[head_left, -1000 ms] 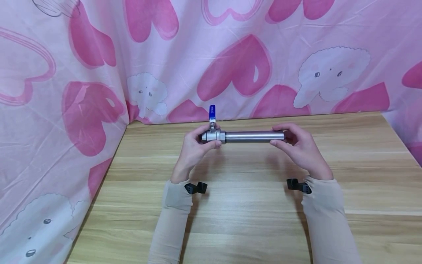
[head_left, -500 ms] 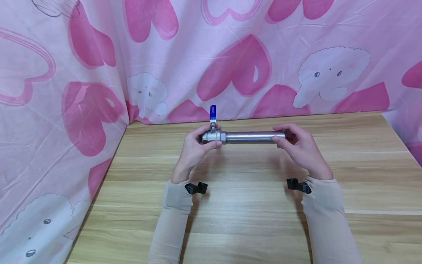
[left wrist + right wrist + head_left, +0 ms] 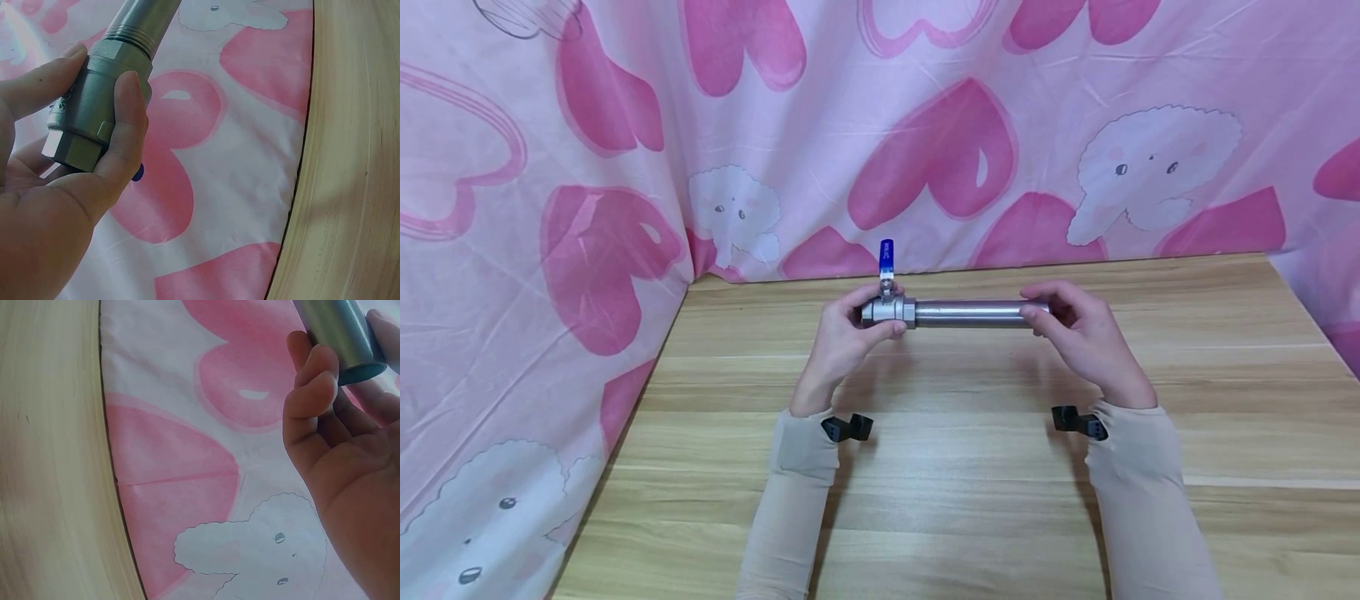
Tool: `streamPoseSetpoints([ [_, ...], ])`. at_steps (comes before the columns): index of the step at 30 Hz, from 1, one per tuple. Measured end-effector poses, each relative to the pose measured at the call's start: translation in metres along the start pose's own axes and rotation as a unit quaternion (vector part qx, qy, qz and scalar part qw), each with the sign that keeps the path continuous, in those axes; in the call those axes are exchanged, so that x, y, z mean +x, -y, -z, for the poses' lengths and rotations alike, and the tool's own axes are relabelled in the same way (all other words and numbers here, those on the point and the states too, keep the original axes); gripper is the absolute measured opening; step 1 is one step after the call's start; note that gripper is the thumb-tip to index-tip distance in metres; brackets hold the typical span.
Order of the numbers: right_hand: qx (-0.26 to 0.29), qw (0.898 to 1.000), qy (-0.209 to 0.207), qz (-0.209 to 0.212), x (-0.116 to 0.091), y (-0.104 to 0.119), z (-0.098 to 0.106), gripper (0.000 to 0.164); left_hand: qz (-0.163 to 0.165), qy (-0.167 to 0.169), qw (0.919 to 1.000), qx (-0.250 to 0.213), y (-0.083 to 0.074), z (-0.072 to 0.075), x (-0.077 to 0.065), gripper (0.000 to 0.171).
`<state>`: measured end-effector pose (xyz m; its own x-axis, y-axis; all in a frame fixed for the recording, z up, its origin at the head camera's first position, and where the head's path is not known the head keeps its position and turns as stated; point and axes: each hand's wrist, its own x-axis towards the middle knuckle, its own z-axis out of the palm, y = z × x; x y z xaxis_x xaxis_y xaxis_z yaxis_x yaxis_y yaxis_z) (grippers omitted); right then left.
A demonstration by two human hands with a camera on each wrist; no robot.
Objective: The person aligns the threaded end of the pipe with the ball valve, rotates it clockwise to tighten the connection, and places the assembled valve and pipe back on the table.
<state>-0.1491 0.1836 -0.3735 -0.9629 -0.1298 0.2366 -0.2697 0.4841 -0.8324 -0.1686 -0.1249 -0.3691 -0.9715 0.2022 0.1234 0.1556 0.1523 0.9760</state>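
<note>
A steel ball valve (image 3: 889,310) with a blue lever handle (image 3: 887,254) pointing away from me is held up over the table, joined to a smooth metal pipe (image 3: 970,313). My left hand (image 3: 844,333) grips the valve body between thumb and fingers. In the left wrist view, exposed threads (image 3: 130,39) show where the pipe meets the valve (image 3: 94,94). My right hand (image 3: 1078,325) pinches the pipe's far end, thumb in front and fingers behind. The right wrist view shows the open rim of the pipe (image 3: 344,340) between thumb and curled fingers of the right hand (image 3: 350,450).
A wood-grain table (image 3: 962,500) lies beneath both hands. Pink fabric (image 3: 820,142) printed with hearts and white cartoon animals hangs along its back and left side. A small black wrist mount (image 3: 847,428) is strapped at each sleeve.
My right thumb has moved slightly along the pipe's end and now lies over it. The valve and pipe have shifted a little to the right; the left hand keeps its grip.
</note>
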Motion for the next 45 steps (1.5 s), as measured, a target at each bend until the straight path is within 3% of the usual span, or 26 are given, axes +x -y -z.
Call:
streamPoseSetpoints([
  [10, 0.007, 1.000, -0.004, 0.000, 0.0012, -0.0006, -0.0007, 0.028, -0.001, 0.000, 1.0000, -0.006, 0.0006, 0.0001, 0.0007, 0.052],
  [15, 0.026, 1.000, 0.000, -0.003, 0.0005, 0.0013, -0.0005, 0.038, 0.004, -0.002, 0.9999, -0.010, 0.0003, 0.0001, 0.0009, 0.051],
  [20, 0.047, 0.999, 0.005, 0.026, -0.0003, 0.0020, -0.0015, 0.049, 0.004, -0.002, 0.9999, -0.012, 0.0001, 0.0004, 0.0007, 0.051],
  [26, 0.040, 0.998, 0.003, 0.046, -0.0006, 0.0024, -0.0021, 0.050, 0.008, -0.005, 0.9999, -0.009, 0.0007, 0.0006, 0.0009, 0.051],
  [45, 0.026, 0.999, 0.000, 0.022, -0.0010, 0.0029, -0.0015, 0.049, 0.013, -0.004, 0.9997, -0.021, 0.0013, -0.0001, 0.0013, 0.051],
])
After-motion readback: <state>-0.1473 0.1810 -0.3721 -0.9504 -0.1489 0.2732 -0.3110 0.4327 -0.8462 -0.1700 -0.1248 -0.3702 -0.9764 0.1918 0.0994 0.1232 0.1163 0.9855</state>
